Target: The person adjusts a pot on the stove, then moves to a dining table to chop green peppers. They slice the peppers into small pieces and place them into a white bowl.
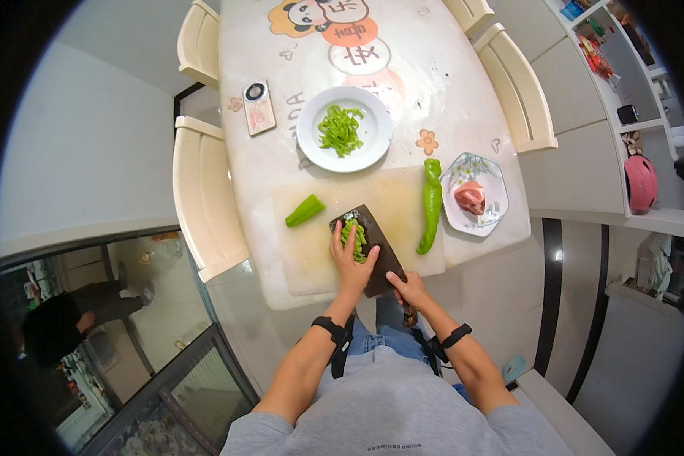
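My right hand [407, 289] grips a dark cleaver [385, 259] by its handle and the heel of its blade; the blade lies flat. Sliced green pepper [354, 239] rests on the blade under the spread fingers of my left hand [353, 259]. Below is a pale cutting board [313, 268] at the table's near edge. A cut piece of green pepper [305, 211] lies at the board's left, and a long whole green pepper [431, 205] at its right side. Beyond the board, a round white plate [313, 154] holds green pepper strips [341, 131].
A patterned plate [479, 226] with a piece of raw meat [470, 198] stands right of the board. A phone [259, 108] lies at the table's left. Cream chairs [202, 194] flank the table. Another person [57, 325] is visible at the lower left, beyond a dark-framed glass partition.
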Demonstrator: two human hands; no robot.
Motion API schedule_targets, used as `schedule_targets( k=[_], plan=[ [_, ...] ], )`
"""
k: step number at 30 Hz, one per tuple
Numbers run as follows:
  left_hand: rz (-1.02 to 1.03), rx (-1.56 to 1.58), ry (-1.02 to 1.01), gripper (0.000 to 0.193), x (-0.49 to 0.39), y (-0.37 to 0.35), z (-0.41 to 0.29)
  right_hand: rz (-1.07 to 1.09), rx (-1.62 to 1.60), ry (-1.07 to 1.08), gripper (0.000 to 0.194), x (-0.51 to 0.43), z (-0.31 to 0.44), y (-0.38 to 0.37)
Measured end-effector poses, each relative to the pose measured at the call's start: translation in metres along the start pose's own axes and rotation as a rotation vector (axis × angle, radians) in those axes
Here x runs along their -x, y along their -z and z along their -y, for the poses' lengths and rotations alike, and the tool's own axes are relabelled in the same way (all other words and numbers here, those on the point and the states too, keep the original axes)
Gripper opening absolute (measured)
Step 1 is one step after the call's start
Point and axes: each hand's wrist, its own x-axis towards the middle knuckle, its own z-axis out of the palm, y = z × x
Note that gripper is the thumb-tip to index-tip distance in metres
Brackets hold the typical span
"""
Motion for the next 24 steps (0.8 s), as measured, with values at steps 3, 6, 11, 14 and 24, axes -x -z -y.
schedule_targets(
  k=[3, 6, 11, 14, 24],
  plan=[
    [-0.043, 0.024, -0.036, 0.064, -0.024, 0.0, -0.019, -0.001, -0.015, 0.027, 0.049, -0.005, 0.025, 0.004],
    [-0.038, 0.102, -0.082, 0.062, -0.075, -0.006, -0.038, -0.06, -0.011, 0.072, 0.053, -0.018, 0.063, 0.013],
    [-0.176, 0.213, -0.099, 0.05, -0.178, -0.03, -0.048, -0.157, -0.027, 0.22, 0.053, -0.057, 0.142, 0.008],
    [-0.202, 0.183, -0.164, 0.041, -0.219, -0.048, -0.037, -0.17, 0.023, 0.24, 0.049, -0.08, 0.178, 0.001],
    [-0.113, 0.118, -0.179, 0.027, -0.25, -0.036, 0.001, -0.312, 0.081, 0.306, 0.043, -0.108, 0.198, 0.029]
  ],
)
